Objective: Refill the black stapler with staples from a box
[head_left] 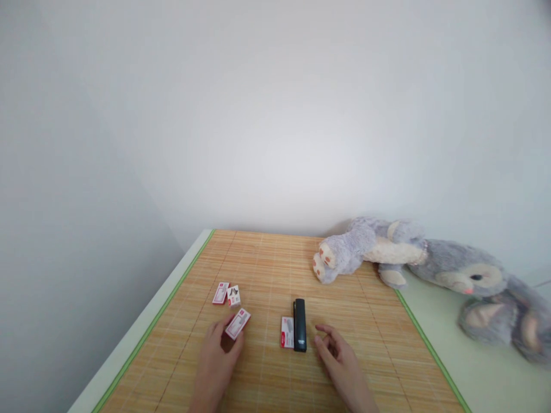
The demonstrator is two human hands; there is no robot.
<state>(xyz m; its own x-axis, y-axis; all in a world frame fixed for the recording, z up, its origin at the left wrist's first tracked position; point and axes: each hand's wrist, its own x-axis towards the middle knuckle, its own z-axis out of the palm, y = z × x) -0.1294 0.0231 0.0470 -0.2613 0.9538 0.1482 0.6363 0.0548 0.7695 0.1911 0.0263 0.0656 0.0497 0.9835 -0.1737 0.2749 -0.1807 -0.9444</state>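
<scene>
Currently the left hand (217, 358) holds a small red-and-white staple box (237, 323) between thumb and fingertips, its grip closed on the box just above the bamboo mat (267, 269) covering the counter (434, 321). The right hand (340, 358) is loosely open and holds nothing, fingers just beside a black stapler (300, 324). A third box (287, 332) lies against the stapler's left side. Two more boxes (227, 293) lie beyond the left hand. A grey plush rabbit (430, 264) lies at the far right.
</scene>
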